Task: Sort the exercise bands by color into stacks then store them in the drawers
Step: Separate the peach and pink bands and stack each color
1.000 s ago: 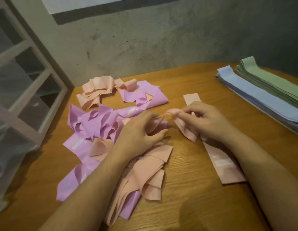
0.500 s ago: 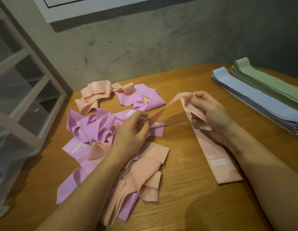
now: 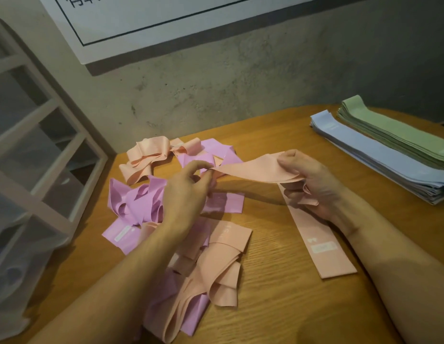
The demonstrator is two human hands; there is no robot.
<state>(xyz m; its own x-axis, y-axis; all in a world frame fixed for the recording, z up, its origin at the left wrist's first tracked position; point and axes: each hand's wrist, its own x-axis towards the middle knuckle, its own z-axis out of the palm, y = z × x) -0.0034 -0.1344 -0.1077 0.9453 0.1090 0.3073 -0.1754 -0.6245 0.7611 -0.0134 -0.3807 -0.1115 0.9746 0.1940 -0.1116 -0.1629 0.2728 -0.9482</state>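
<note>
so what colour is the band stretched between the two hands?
Peach: the stretched band runs from the left hand to the right hand, in the head view.

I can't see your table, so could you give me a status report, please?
Left hand and right hand stretch one peach band. Peach stack started. Mixed pile remains.

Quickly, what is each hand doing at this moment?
Left hand: pinches one end of the peach band.
Right hand: grips the other end of the same peach band.

Peach band (image 3: 253, 170) stretched above tangled, perhaps knotted, pile (image 3: 141, 202)
</note>
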